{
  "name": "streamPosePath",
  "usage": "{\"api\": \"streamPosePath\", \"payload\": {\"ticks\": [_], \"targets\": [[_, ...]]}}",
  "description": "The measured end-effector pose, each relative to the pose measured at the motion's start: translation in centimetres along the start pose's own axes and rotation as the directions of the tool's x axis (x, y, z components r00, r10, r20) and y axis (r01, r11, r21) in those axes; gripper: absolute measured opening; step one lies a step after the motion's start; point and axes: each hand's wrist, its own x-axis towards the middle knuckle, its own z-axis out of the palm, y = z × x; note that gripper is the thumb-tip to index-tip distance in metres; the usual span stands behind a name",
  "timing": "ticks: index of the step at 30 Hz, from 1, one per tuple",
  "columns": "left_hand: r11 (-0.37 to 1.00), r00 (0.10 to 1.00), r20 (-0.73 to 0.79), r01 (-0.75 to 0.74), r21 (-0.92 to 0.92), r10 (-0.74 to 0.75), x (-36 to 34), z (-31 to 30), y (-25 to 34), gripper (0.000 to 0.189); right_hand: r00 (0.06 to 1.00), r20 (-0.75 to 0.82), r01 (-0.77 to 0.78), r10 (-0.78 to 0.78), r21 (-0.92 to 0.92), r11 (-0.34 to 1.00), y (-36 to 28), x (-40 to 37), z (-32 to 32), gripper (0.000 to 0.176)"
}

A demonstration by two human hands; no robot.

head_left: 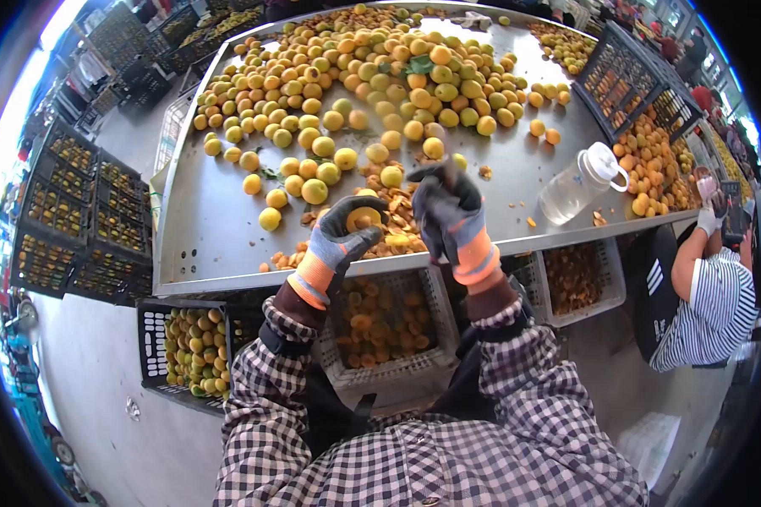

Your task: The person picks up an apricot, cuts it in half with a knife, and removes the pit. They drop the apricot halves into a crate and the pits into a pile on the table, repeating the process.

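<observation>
My left hand (344,237), in a dark glove with an orange cuff, is closed around a yellow apricot (363,217) at the near edge of the metal table (211,228). My right hand (448,213), gloved the same way, is raised beside it with fingers curled; a thin tool seems to stick up from it, too blurred to name. Just beyond both hands lies a heap of apricot halves and pits (397,221). A large pile of whole apricots (355,76) covers the far half of the table.
A clear water bottle (577,182) lies on the table at right. White crates of cut fruit (385,325) sit under the table edge, a black crate of apricots (190,346) at left. A person in a striped shirt (710,304) works at right. Stacked black crates (76,211) stand far left.
</observation>
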Motion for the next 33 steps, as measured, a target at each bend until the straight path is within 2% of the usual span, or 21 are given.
{"api": "streamPosePath", "payload": {"ticks": [1, 2, 3, 5, 8, 12, 15, 17, 19, 21, 23, 25, 26, 28, 29, 31, 33], "targets": [[0.998, 0.998, 0.035, 0.057, 0.017, -0.057, -0.1, 0.6, -0.2, 0.040, 0.995, -0.101, 0.050, -0.026, 0.244, 0.968, 0.4, 0.2, -0.1, 0.013], [0.998, 0.996, 0.066, 0.059, -0.033, -0.057, -0.1, 1.3, -0.7, 0.041, 0.981, -0.179, 0.127, -0.075, 0.298, 0.946, 0.7, 0.1, -0.1, 0.012], [0.999, 0.997, 0.067, -0.039, 0.005, 0.038, 0.0, 2.1, -1.6, 0.039, 0.952, -0.283, 0.208, -0.121, 0.303, 0.930, 0.5, 0.3, 0.5, 0.016], [0.995, 0.993, 0.095, -0.078, 0.062, 0.071, -0.1, 2.7, -2.5, 0.041, 0.929, -0.318, 0.298, -0.188, 0.345, 0.890, 0.6, 0.5, 0.6, 0.019], [0.999, 0.990, 0.133, -0.050, -0.012, 0.051, -0.2, 3.3, -3.2, 0.044, 0.901, -0.356, 0.366, -0.249, 0.312, 0.877, 0.3, 1.0, 0.7, 0.017], [0.997, 0.983, 0.175, 0.067, -0.030, -0.060, -0.1, 3.2, -2.7, 0.044, 0.905, -0.354, 0.345, -0.235, 0.289, 0.893, 0.2, 0.8, 0.9, 0.016], [0.989, 0.976, 0.164, 0.147, 0.000, -0.145, -0.1, 3.4, -1.9, 0.040, 0.901, -0.331, 0.355, -0.280, 0.194, 0.914, 0.4, 0.5, 1.2, 0.016], [0.995, 0.985, 0.154, 0.068, 0.070, -0.079, 0.2, 3.5, -2.4, 0.038, 0.892, -0.311, 0.399, -0.328, 0.203, 0.894, 0.9, 0.4, 1.2, 0.018], [0.999, 0.985, 0.170, 0.020, 0.029, -0.024, 0.4, 4.1, -3.2, 0.037, 0.888, -0.354, 0.393, -0.293, 0.255, 0.883, 1.8, 0.8, 1.2, 0.020], [0.999, 0.983, 0.179, -0.034, -0.010, 0.035, 0.5, 4.3, -3.9, 0.036, 0.880, -0.365, 0.381, -0.305, 0.156, 0.911, 2.1, 0.9, 1.2, 0.022], [0.974, 0.984, 0.138, -0.137, 0.181, 0.113, 0.7, 4.4, -4.6, 0.035, 0.895, -0.333, 0.367, -0.297, 0.171, 0.914, 2.4, 1.0, 1.0, 0.023], [0.972, 0.984, 0.133, -0.140, 0.189, 0.116, 0.7, 4.3, -4.5, 0.035, 0.894, -0.399, 0.324, -0.202, 0.267, 0.908, 2.6, 1.2, 1.0, 0.022], [0.969, 0.984, 0.124, -0.148, 0.199, 0.125, 0.8, 4.3, -4.5, 0.036, 0.894, -0.400, 0.323, -0.201, 0.267, 0.908, 2.7, 1.4, 1.0, 0.022], [0.978, 0.988, 0.080, -0.141, 0.152, 0.130, 0.9, 4.3, -5.5, 0.034, 0.867, -0.462, 0.281, -0.187, 0.143, 0.949, 3.0, 1.7, 1.3, 0.018], [0.985, 0.990, 0.037, -0.137, 0.103, 0.133, 0.8, 4.4, -5.9, 0.033, 0.867, -0.462, 0.280, -0.186, 0.144, 0.949, 3.4, 1.8, 1.5, 0.018], [0.988, 0.990, -0.002, -0.137, 0.075, 0.138, 0.6, 4.9, -5.8, 0.033, 0.830, -0.307, 0.421, -0.466, -0.204, 0.884, 3.8, 1.9, 2.1, 0.020], [0.989, 0.989, -0.046, -0.139, 0.049, 0.141, 0.6, 4.9, -5.7, 0.034, 0.863, -0.294, 0.377, -0.410, -0.164, 0.912, 3.8, 1.6, 2.2, 0.020]]}}
